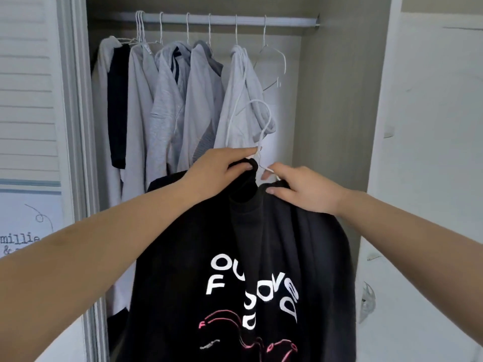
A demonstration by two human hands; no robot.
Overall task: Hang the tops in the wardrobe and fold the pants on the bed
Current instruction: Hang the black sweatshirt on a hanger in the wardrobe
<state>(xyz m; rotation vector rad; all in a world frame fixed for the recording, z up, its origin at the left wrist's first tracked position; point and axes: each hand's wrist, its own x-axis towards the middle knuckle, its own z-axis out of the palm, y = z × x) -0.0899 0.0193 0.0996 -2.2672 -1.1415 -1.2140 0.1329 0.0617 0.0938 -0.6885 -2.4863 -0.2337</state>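
Observation:
A black top (261,257) with white and pink print hangs in front of me on a white wire hanger (261,118), whose hook stands free below the wardrobe rail (230,20). My left hand (222,171) grips the top's collar and the hanger's neck. My right hand (300,189) pinches the hanger wire and fabric at the right shoulder. Several grey and white tops (183,100) hang on the rail, at the left and middle.
An empty white hanger (271,64) hangs at the rail's right end, beside the wardrobe's side wall (334,113). A louvred door (26,87) stands at the left. A white wall (431,126) is at the right.

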